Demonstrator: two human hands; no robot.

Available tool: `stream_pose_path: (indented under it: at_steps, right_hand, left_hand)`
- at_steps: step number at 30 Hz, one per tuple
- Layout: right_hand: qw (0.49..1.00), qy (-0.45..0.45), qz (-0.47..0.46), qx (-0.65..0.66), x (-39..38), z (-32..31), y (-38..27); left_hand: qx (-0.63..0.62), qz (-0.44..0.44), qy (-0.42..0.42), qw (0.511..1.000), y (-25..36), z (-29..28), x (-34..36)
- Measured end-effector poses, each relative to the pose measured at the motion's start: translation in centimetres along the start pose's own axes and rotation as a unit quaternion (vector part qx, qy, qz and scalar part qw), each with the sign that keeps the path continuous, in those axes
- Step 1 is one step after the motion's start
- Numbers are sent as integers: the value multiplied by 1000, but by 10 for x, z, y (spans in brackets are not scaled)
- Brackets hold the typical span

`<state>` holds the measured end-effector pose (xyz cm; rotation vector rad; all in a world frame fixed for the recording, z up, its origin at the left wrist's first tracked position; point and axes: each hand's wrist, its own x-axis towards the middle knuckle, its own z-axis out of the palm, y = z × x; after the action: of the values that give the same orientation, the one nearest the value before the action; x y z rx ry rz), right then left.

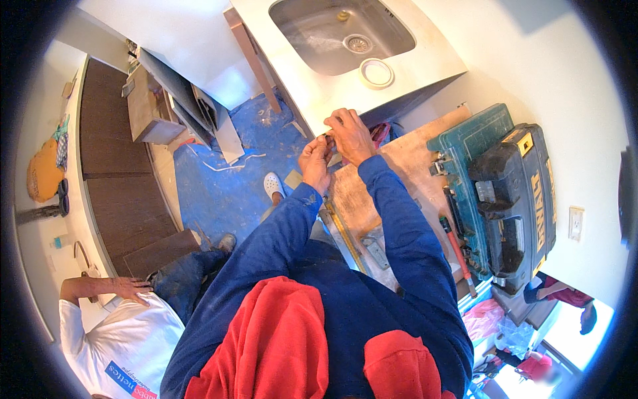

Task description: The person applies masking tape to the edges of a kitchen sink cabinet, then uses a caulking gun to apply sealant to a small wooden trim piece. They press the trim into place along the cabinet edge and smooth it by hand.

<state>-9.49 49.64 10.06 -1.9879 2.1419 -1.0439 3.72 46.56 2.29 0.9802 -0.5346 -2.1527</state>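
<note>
My left hand [316,164] and my right hand [352,137] meet at the near corner of a pale countertop [435,58]. Fingers of both are pinched together right at the edge. Whatever lies between them, if anything, is too small or hidden to name. Beyond my right hand, a roll of tape [377,86] lies flat on the counter beside a steel sink [309,43]. Below my right forearm is a worn wooden board [399,156].
To the right stand a green tool case [442,141] and a black-and-yellow case [508,179], with a red-handled tool [456,246] near them. Blue sheeting [212,193] covers the floor. A person in a white shirt [126,332] is at lower left. Panels [174,80] lean at back left.
</note>
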Motion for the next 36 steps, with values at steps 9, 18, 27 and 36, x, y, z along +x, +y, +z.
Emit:
stream_pose_path:
  at_steps: [9, 18, 27, 36]
  right_hand:
    - [1000, -10, -2, -7, 0, 2, 2]
    - [998, -64, -2, -2, 7, -14, -2]
    - [958, -14, 199, -206, 56, -55, 67]
    - [944, 108, 303, -68, -86, -109, -27]
  left_hand:
    - [-39, 0, -16, 999, 5, -1, -9]
    - [-61, -47, -21, 997, 2, -11, 1]
    - [-73, -56, -9, 996, -1, -11, 2]
    - [-126, -52, 4, 991, -5, -1, 0]
